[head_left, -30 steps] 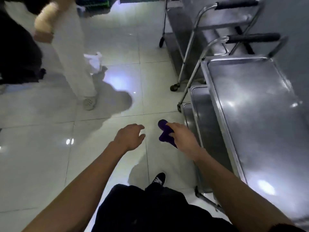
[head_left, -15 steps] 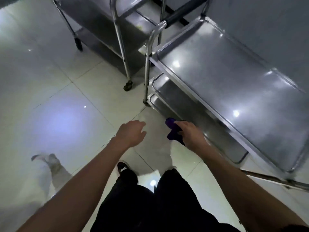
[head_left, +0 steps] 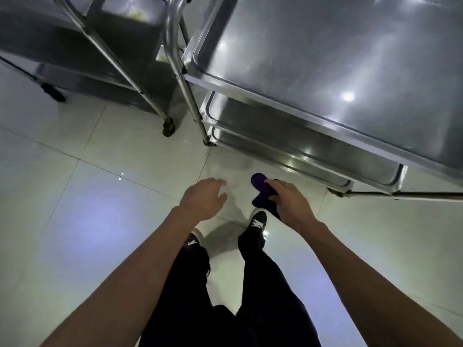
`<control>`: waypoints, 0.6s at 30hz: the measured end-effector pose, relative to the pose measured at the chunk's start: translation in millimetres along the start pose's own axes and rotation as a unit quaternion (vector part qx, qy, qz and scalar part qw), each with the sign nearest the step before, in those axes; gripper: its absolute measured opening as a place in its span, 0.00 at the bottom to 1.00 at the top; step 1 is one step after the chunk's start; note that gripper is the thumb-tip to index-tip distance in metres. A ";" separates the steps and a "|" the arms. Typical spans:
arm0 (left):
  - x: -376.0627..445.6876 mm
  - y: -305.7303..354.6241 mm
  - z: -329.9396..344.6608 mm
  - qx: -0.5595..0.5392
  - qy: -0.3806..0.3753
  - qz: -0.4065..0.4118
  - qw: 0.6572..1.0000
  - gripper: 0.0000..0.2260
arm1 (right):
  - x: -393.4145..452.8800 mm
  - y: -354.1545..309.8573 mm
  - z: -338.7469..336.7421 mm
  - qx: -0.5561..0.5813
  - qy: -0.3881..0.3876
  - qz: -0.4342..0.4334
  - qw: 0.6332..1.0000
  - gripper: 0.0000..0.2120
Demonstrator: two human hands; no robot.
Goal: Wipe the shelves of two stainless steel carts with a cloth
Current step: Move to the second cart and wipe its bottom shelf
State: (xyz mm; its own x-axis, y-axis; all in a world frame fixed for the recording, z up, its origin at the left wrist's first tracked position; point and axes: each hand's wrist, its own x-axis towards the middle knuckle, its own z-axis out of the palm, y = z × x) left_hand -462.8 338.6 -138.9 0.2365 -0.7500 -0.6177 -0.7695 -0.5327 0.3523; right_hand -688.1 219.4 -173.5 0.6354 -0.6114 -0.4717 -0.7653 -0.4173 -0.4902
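Risk, cloth: the purple cloth is bunched in the hand, so on reaching a shelf it would probably wipe only a narrow strip unless spread out first.
Risk, cart: the near steel cart stands on castors, so a hard push of the cloth could likely roll it against the second steel cart just beside it.
Risk, lower shelves: the two lower shelves sit under the top shelf's overhang; reaching in may knock a forearm on the raised rim.
Risk, floor: the tiled floor is glossy; whether it is wet cannot be told.
Right hand: fingers curled round the cloth, holding it.
Left hand: fingers loose and spread, holding nothing.
Cloth against fingers: one rounded end sticks out beyond the right fingertips, the rest hangs below the palm.
Cloth against near cart: in the air, near the lowest shelf's front edge, touching no shelf.
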 end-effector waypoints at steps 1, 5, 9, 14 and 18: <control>6.7 -8.7 1.1 0.012 -0.008 0.006 1.000 0.21 | 1.7 -2.1 9.3 0.015 0.004 0.019 1.000 0.22; 43.4 -52.8 2.1 0.070 -0.056 0.058 0.994 0.21 | 14.3 -13.3 53.7 0.062 0.022 0.081 0.995 0.21; 85.4 -99.2 4.7 0.123 -0.068 0.122 0.983 0.20 | 25.6 -28.3 106.5 0.115 0.058 0.143 0.981 0.21; 144.0 -143.6 42.2 0.135 -0.066 0.160 0.976 0.20 | 68.8 -28.4 175.3 0.149 0.100 0.173 0.968 0.19; 201.1 -177.6 92.9 0.148 -0.068 0.181 0.970 0.19 | 126.2 2.4 235.3 0.155 0.122 0.165 0.966 0.14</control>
State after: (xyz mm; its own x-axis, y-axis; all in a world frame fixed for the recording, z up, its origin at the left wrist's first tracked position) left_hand -333.7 318.8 -391.1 -0.1470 -0.7975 -0.5851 -0.9288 -0.0921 0.3588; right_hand -585.5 299.5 -406.7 0.2900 -0.8323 -0.4724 -0.8305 0.0264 -0.5563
